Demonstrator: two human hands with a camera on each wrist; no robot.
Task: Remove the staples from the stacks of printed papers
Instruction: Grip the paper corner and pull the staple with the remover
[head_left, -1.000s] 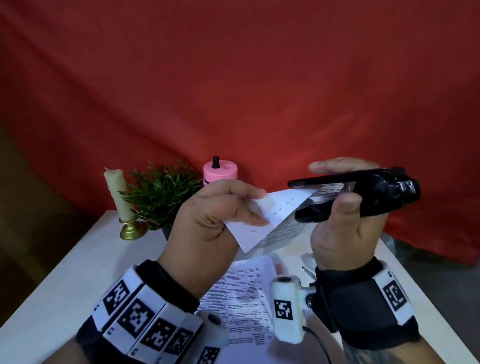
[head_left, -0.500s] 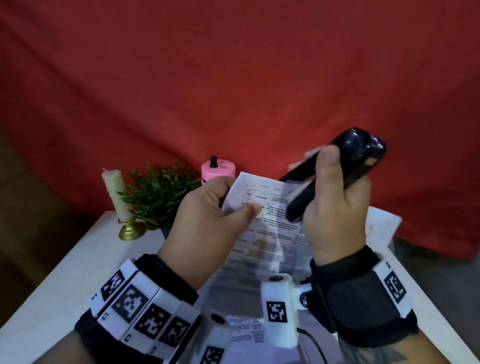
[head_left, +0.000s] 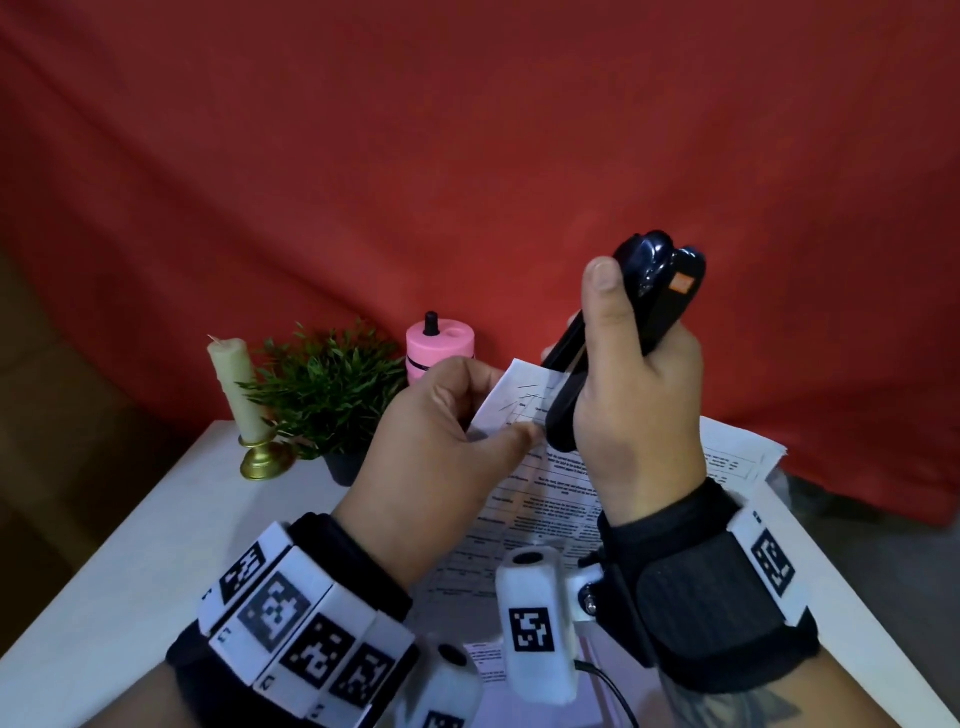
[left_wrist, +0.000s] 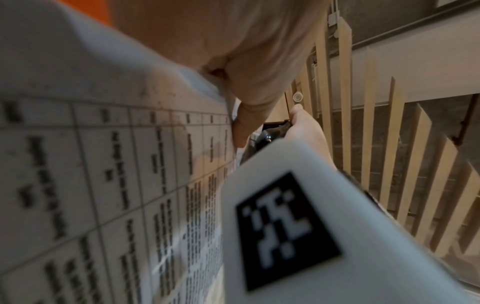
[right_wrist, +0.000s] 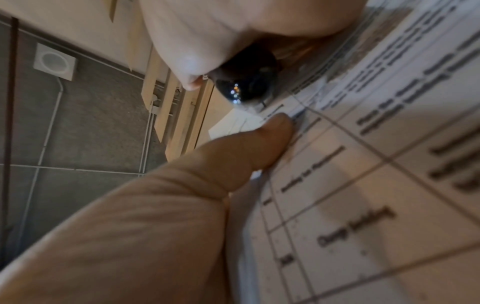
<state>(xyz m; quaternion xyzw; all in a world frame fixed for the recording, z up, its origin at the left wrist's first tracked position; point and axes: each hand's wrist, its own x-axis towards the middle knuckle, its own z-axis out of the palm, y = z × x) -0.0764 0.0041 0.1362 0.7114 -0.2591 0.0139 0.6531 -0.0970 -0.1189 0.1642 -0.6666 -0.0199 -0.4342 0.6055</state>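
A stapled stack of printed papers (head_left: 524, 467) is held up above the table, printed side toward me. My left hand (head_left: 493, 410) pinches its top left corner between thumb and fingers. My right hand (head_left: 602, 312) grips a black staple tool (head_left: 644, 322), held nearly upright with its lower end at the stack's top corner. In the left wrist view the blurred sheet (left_wrist: 103, 164) fills the left and the tool (left_wrist: 270, 135) shows past it. In the right wrist view my left thumb (right_wrist: 259, 144) presses the sheet (right_wrist: 363, 185) just below the tool (right_wrist: 246, 82). I cannot make out a staple.
More printed sheets (head_left: 737, 457) lie at the right of the white table (head_left: 130, 571), and others (head_left: 488, 665) lie under my wrists. A candle in a brass holder (head_left: 234, 384), a small potted plant (head_left: 332, 395) and a pink cylinder (head_left: 440, 345) stand at the back left.
The black tool has swung from lying level to nearly upright. The sheet has turned so that its printed face is toward me, with my left hand still pinching its corner.
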